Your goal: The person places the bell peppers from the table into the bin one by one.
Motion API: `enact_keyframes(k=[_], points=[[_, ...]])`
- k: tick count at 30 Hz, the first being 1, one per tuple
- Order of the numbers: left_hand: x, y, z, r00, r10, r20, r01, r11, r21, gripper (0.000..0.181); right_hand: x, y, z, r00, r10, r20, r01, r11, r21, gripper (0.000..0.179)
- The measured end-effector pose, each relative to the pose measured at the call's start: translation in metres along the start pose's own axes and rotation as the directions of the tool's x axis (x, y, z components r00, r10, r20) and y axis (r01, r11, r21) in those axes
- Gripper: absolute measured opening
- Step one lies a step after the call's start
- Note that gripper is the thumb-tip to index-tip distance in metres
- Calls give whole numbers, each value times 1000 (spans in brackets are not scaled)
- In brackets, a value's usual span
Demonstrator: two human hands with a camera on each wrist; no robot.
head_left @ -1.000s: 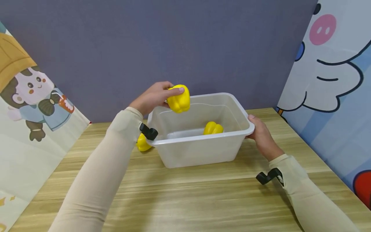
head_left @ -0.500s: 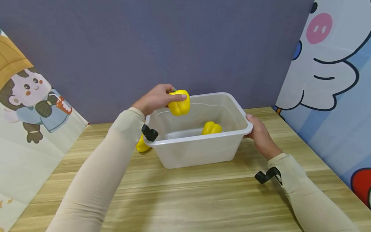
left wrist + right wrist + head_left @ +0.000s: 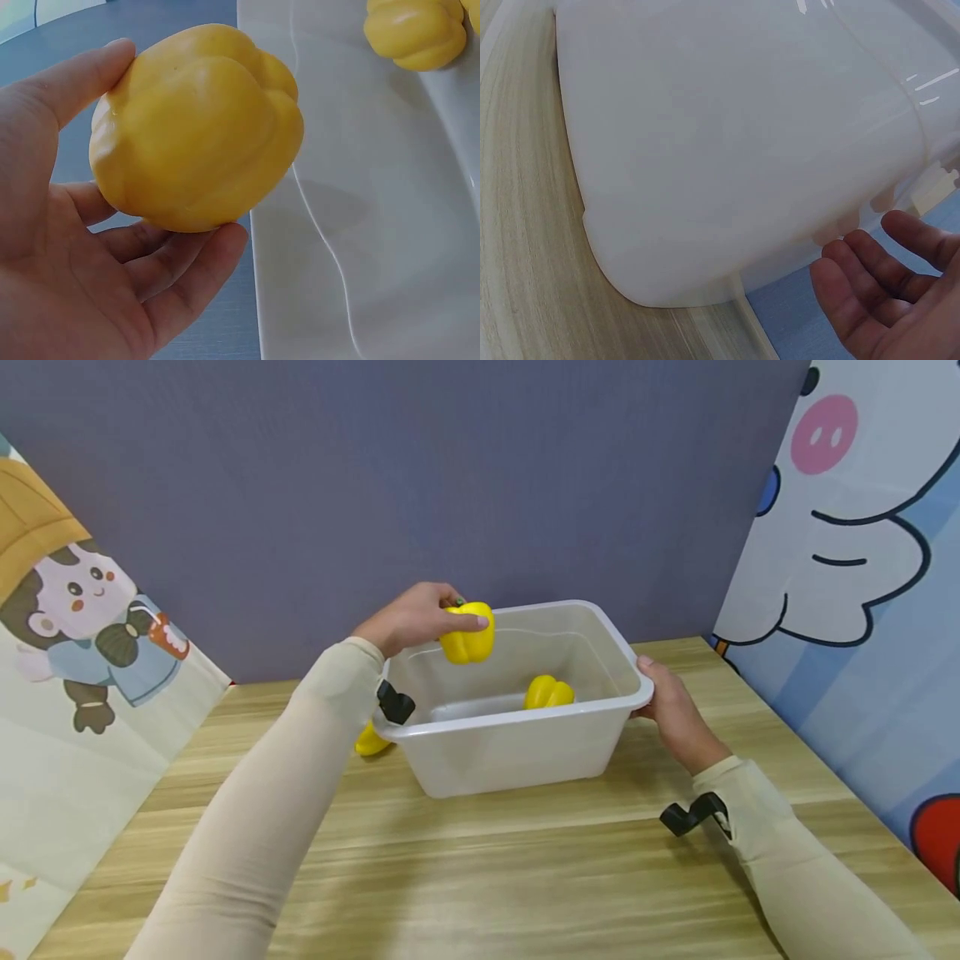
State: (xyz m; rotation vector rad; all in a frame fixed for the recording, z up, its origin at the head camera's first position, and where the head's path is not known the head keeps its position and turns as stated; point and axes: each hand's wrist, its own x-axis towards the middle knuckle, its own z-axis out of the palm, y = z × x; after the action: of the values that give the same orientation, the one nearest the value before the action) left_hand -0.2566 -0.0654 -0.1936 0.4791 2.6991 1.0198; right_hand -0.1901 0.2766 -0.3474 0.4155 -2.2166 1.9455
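Note:
My left hand (image 3: 420, 617) grips a yellow bell pepper (image 3: 469, 643) above the left part of a white plastic bin (image 3: 510, 752). In the left wrist view, the thumb lies on one side of the held bell pepper (image 3: 202, 127) and the curled fingers support the other. Another yellow bell pepper (image 3: 550, 692) lies inside the bin, with a sliver of more yellow beside it in the left wrist view. My right hand (image 3: 678, 714) holds the bin's right end, thumb at the rim and fingers underneath. Outside the bin's left end, a further yellow bell pepper (image 3: 371, 742) is partly hidden.
The bin stands on a wood-grain table (image 3: 480, 877). Behind it rises a grey-blue panel (image 3: 450, 477). Cartoon-printed panels flank the table, one on the left (image 3: 142, 718) and one on the right (image 3: 847, 693).
My left hand has lowered slightly and shifted a little right with the bell pepper. The right hand keeps its hold on the bin, which stays nearly in place.

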Motion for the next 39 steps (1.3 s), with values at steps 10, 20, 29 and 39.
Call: enact_keyframes(k=[10, 20, 29, 39], points=[[8, 2, 3, 1000, -13, 1, 13, 999, 49, 54, 0, 1, -1, 1000, 6, -1, -6, 1000, -23, 59], [11, 2, 5, 1000, -18, 17, 17, 999, 29, 50, 2, 1, -1, 1000, 11, -9, -11, 1000, 2, 51], [15, 9, 7, 999, -13, 45, 11, 999, 37, 54, 0, 1, -3, 1000, 10, -8, -10, 1000, 7, 53], [22, 5, 9, 997, -53, 62, 51, 998, 37, 53, 0, 0, -2, 1000, 0, 11, 0, 1000, -9, 61]])
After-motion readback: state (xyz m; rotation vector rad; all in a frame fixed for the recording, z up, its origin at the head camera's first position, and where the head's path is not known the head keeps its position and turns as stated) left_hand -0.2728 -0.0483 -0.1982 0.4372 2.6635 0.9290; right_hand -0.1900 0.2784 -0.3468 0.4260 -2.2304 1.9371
